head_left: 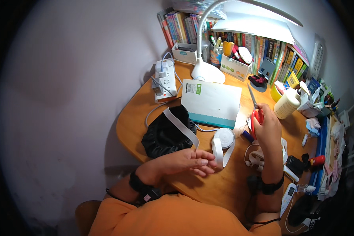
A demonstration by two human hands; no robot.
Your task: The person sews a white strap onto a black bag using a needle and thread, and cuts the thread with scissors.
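Observation:
My right hand (266, 125) is closed round the red-handled scissors (257, 114), whose blades point away toward the back of the table. My left hand (198, 162) is turned partly palm up at the front edge, fingers loosely curled and apart. Just beyond it lies gathered black fabric (157, 135) with a white elastic strip (181, 126) across it. The strip runs down to my left hand; whether they touch I cannot tell. A roll of white elastic (224, 138) rests to the right of that hand, its loose end looping toward me.
A white notebook (212, 100) lies mid-table before a white desk lamp (207, 72). The power strip (165, 80) is at left. Books (271, 49) line the back. A pump bottle (288, 103) stands at right, near a dark blue thread spool (247, 136) and tangled white straps (257, 158).

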